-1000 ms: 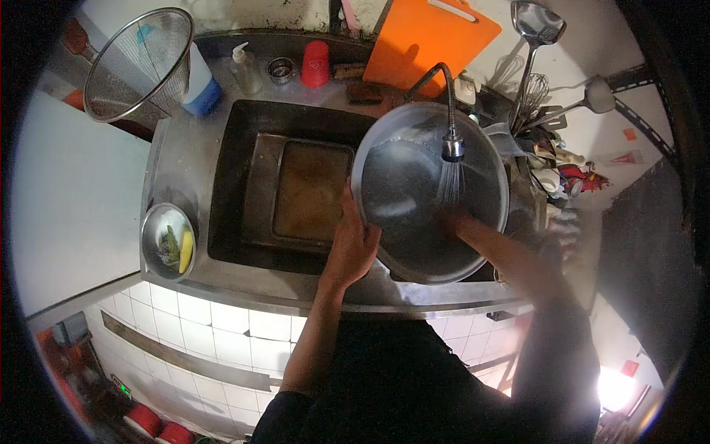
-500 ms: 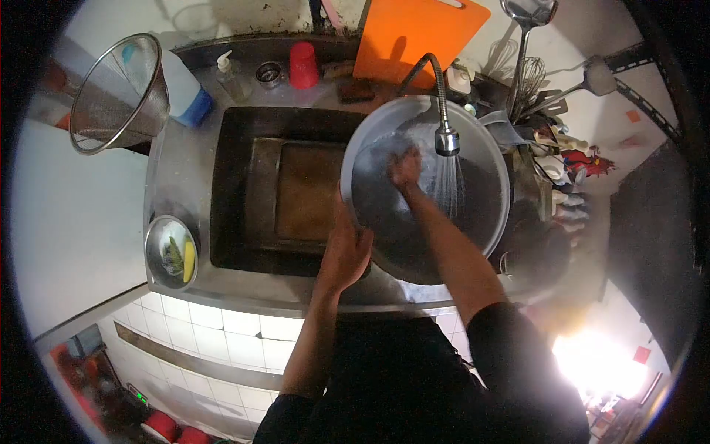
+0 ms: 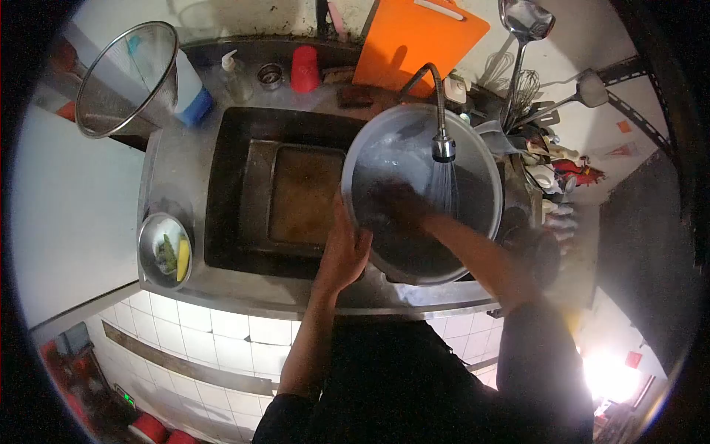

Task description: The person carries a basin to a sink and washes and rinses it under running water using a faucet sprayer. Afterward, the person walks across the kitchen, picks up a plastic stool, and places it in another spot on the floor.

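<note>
Dark clothing: the wearer's dark clothing [image 3: 407,377] fills the bottom centre of the frame, with two bare forearms reaching upward from it.
Left hand: just left of the frame's centre, the left hand [image 3: 346,250] grips the large grey bowl [image 3: 414,259] by the left side of its rim.
Large grey bowl: right of centre, its mouth facing the camera, with its left rim in the left hand and the right hand [image 3: 403,203] inside it.
Right hand: dark and blurred within the bowl, left of the falling water; whether its fingers are open or closed, I cannot tell.
Tap: a bendable metal tap [image 3: 444,149] arches over the bowl's upper part, sending a spray of water [image 3: 445,189] down into it.
Sink: left of the bowl, a dark rectangular sink [image 3: 228,192] with brownish water at its bottom; the bowl overlaps its right side.
Small metal bowl: at the left of the frame, a small metal bowl [image 3: 157,231] on the desk [image 3: 177,166] holds a yellow piece [image 3: 183,259] beside something green [image 3: 166,253].
Back of the desk: along the top, left to right, a pump bottle [image 3: 237,83], a red cup [image 3: 304,70] and an orange board [image 3: 414,44] leaning upright.
Upper corners: a wire strainer [image 3: 129,81] at upper left; a ladle [image 3: 529,18] and a whisk [image 3: 526,85] at upper right.
</note>
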The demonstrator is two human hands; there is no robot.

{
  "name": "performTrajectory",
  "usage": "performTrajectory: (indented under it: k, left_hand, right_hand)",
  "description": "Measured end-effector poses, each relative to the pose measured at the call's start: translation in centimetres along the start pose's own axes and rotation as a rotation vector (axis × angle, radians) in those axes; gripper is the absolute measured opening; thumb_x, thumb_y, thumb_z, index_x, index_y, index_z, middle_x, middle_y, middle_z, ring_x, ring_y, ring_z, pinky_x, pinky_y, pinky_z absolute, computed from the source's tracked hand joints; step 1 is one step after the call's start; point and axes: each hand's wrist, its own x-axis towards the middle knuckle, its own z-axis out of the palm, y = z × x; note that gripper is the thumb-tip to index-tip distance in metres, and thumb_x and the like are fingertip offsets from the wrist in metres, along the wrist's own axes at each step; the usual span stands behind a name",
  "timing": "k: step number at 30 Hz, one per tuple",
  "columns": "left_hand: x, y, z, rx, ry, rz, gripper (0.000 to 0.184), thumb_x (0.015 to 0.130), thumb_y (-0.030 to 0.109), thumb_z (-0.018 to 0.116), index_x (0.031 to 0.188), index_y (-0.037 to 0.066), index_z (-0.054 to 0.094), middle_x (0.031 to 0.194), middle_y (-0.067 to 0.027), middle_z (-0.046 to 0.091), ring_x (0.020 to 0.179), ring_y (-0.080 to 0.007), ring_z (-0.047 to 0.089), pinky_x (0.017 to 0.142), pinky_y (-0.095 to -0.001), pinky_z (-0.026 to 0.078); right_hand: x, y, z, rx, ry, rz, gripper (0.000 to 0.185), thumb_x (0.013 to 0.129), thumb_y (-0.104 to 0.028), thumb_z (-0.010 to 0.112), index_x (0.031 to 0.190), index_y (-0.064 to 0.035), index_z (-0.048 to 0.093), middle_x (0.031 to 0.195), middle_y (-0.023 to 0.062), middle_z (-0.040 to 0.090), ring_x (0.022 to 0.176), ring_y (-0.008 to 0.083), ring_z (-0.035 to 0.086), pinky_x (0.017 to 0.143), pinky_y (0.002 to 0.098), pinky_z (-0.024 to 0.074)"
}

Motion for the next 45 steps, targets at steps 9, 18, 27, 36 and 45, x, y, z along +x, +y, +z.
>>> performTrajectory:
  k: [9,18,27,36,45]
  left_hand:
    - [0.4,0.8,0.4,0.051,0.04,-0.019,0.072,0.094,0.012,0.05,0.15,0.006,0.004,0.14,-0.0298,0.037,0.122,-0.0423,0.05,0.103,-0.0484,0.04]
    - [0.5,-1.2,1.7,0.235,0.134,0.093,0.064,0.095,0.01,0.047,0.149,0.002,0.014,0.138,-0.0298,0.039,0.121,-0.0396,0.049,0.102,-0.0455,0.039]
    - [2.2,4.1,5.7,0.505,0.147,-0.02,0.067,0.087,0.007,0.055,0.145,-0.001,0.023,0.139,-0.0278,0.04,0.126,-0.0419,0.045,0.106,-0.0486,0.034]
    - [7.0,3.9,10.1,0.531,-0.083,0.138,0.058,0.089,0.015,0.055,0.14,0.0,0.033,0.129,-0.0236,0.05,0.119,-0.0339,0.05,0.1,-0.0455,0.039]
    - [11.0,0.5,14.0,0.142,-0.339,-0.312,0.047,0.089,0.021,0.055,0.129,-0.001,0.048,0.103,-0.0138,0.061,0.075,-0.0215,0.06,0.071,-0.0396,0.05]
  right_hand:
    - [-16.4,0.0,-11.4,-0.13,0.316,0.161,0.024,0.087,-0.013,0.058,0.107,-0.0002,0.06,0.104,0.0209,0.061,0.096,0.0399,0.06,0.082,0.0462,0.0482]
    - [-18.8,9.1,-7.6,0.366,0.914,0.33,0.03,0.077,-0.007,0.066,0.102,0.0048,0.056,0.086,0.0243,0.061,0.087,0.0446,0.061,0.074,0.0461,0.0482]
    - [-24.0,10.9,-8.2,0.55,1.137,0.235,0.022,0.075,-0.007,0.067,0.091,0.0034,0.058,0.081,0.0241,0.061,0.079,0.0415,0.062,0.072,0.0428,0.0484]
    - [-29.2,16.3,-4.2,0.341,1.19,0.422,0.021,0.081,-0.013,0.066,0.087,0.0042,0.055,0.07,0.0179,0.058,0.063,0.0271,0.056,0.06,0.0374,0.0445]
    - [-30.5,20.4,0.4,0.365,1.085,0.476,0.016,0.088,-0.012,0.059,0.086,0.0036,0.055,0.073,0.007,0.056,0.068,0.0184,0.049,0.062,0.0336,0.0416]
